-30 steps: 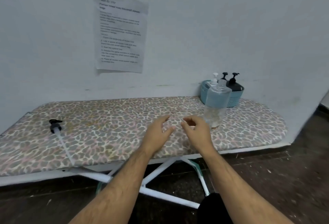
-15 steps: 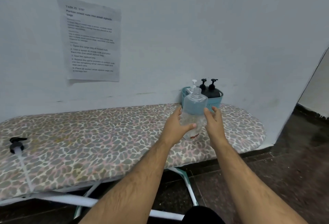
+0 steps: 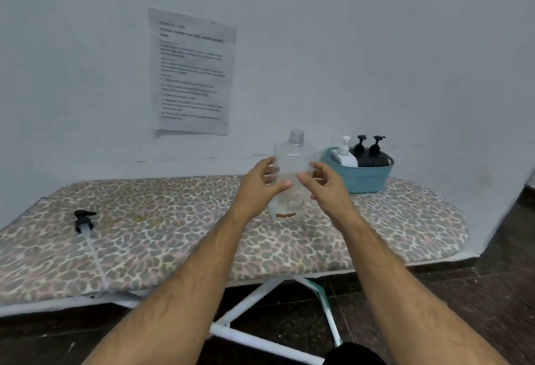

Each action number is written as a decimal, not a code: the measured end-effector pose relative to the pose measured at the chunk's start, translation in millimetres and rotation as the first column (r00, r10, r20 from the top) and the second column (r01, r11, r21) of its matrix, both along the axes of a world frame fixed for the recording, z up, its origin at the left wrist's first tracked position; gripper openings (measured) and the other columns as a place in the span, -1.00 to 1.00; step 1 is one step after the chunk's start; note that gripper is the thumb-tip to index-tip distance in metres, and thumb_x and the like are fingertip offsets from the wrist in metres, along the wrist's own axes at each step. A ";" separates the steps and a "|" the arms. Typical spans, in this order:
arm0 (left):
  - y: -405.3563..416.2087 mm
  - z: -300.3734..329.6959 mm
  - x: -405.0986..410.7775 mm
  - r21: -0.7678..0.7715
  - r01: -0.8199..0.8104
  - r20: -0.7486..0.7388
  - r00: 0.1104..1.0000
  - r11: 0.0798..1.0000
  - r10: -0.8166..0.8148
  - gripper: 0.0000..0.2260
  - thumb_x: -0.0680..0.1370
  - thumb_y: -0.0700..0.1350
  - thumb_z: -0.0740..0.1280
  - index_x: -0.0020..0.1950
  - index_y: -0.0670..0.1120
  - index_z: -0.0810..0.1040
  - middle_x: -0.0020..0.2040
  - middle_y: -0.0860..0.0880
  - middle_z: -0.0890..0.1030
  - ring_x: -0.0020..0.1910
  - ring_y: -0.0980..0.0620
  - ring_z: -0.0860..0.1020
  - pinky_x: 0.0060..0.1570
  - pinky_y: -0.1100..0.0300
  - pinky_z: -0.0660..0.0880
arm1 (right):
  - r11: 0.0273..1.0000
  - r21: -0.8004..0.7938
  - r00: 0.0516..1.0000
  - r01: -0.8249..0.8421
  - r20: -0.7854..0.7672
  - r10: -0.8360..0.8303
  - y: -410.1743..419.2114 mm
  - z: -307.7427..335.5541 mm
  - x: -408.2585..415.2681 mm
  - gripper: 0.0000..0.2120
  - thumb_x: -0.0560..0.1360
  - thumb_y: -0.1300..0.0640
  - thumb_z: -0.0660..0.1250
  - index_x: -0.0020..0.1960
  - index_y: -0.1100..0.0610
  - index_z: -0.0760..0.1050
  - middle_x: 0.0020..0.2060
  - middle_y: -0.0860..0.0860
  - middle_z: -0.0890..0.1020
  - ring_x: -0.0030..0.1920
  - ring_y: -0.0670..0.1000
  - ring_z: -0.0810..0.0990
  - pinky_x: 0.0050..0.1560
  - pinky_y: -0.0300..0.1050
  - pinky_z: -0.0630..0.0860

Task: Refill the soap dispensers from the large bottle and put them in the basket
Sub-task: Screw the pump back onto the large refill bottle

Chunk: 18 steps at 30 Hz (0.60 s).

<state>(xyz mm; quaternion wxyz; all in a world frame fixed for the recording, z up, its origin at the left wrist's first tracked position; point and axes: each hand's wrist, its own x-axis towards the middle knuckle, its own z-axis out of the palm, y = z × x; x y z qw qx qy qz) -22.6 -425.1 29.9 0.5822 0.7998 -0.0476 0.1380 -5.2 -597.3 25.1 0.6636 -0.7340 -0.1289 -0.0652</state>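
Leopard-print ironing board carries my work: my left hand and right hand both grip the uncapped clear large bottle between them, upright; right of my grip sits the blue basket holding three dispensers.

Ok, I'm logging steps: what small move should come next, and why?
Probably set the clear bottle down on the board. Both the left hand and right hand hold it, its neck is uncapped, and its black pump lies far left, so a hand must be freed to fetch it.
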 end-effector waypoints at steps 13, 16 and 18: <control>173.9 -1.1 -66.5 0.009 -0.077 -0.067 0.995 0.997 0.077 -0.34 0.42 -0.10 0.56 0.47 0.04 0.39 0.19 0.09 0.56 0.13 0.20 0.58 0.01 0.35 0.56 | 0.927 -0.005 0.927 -0.375 -0.030 0.374 173.0 1.4 -12.7 -0.31 0.24 -0.10 0.64 0.28 -0.04 0.42 0.13 0.11 0.64 0.11 0.04 0.67 0.08 0.06 0.63; 202.8 -11.7 -75.6 0.007 -0.268 -0.043 0.963 0.964 0.268 -0.47 0.46 -0.03 0.52 0.40 0.01 0.47 0.13 0.08 0.59 0.06 0.20 0.59 -0.03 0.35 0.56 | 0.934 0.007 0.934 -0.358 -0.023 0.358 194.0 -5.8 -12.4 -0.28 0.22 -0.09 0.63 0.27 0.00 0.39 0.09 0.08 0.67 0.10 0.05 0.68 0.06 0.07 0.63; 225.6 -17.7 -80.9 0.064 -0.516 -0.003 0.856 0.854 0.517 -0.66 0.51 0.05 0.46 0.25 -0.01 0.57 0.04 0.06 0.62 -0.06 0.19 0.59 -0.12 0.30 0.55 | 0.937 -0.007 0.937 -0.348 -0.008 0.348 205.8 -12.3 -10.0 -0.27 0.23 -0.13 0.63 0.28 -0.01 0.39 0.11 0.04 0.67 0.10 0.04 0.67 0.08 0.11 0.63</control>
